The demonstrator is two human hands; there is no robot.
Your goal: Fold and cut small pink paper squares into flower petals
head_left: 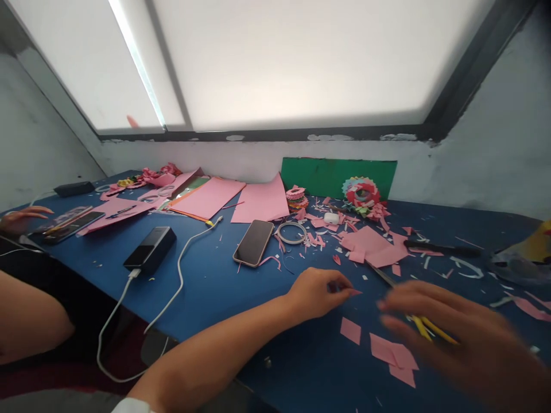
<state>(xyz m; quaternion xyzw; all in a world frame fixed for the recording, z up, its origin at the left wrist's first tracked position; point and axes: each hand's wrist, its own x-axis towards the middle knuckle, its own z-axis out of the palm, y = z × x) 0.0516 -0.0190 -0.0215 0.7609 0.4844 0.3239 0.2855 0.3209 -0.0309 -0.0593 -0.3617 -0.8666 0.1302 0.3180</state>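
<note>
My left hand is closed in a pinch on a small pink piece of paper, whose pointed tip sticks out past the fingertips. Blurred by motion, my right hand has its fingers stretched out and the thumb apart, with nothing seen between them. Partly hidden behind it lies a pair of scissors with yellow handles, blades pointing away. Below my hands are a single cut pink paper square and a few overlapping pink paper pieces.
A phone, a roll of tape and a power bank with a white cable lie left of centre. Paper scraps surround a white earbud case. A paper wreath leans on green board. Another person's hand rests far left.
</note>
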